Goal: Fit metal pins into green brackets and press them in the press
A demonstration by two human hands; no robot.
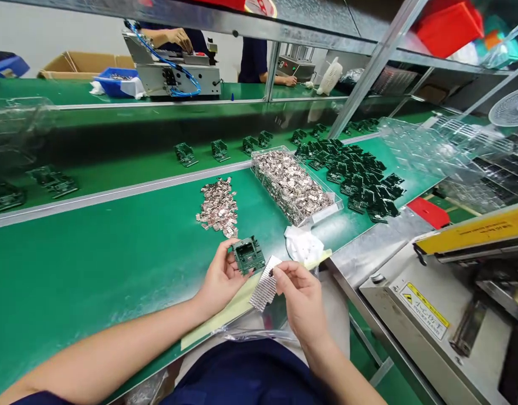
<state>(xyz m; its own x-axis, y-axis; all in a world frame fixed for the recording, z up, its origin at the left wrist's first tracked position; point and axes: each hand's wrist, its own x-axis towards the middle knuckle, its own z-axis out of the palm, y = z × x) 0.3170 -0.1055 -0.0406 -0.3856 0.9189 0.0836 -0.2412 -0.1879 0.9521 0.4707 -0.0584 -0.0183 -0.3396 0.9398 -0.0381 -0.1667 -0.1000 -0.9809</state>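
Left hand (219,278) pinches a small green plastic housing (249,255) by its near edge, square and ribbed, open face up, held just above the green mat (94,264). Right hand (301,298) has thumb and forefinger closed on a silvery perforated metal strip (265,288), tilted, its top corner just below the housing. Beyond the grip, a loose heap of shiny metal clips (219,208). To the right of that, a clear rectangular tray (332,209) brimming with the same clips. Farther right, a pile of dark green housings (364,180). A yellow warning label (423,309) on the steel machine beside the right hand; its writing is too small to read.
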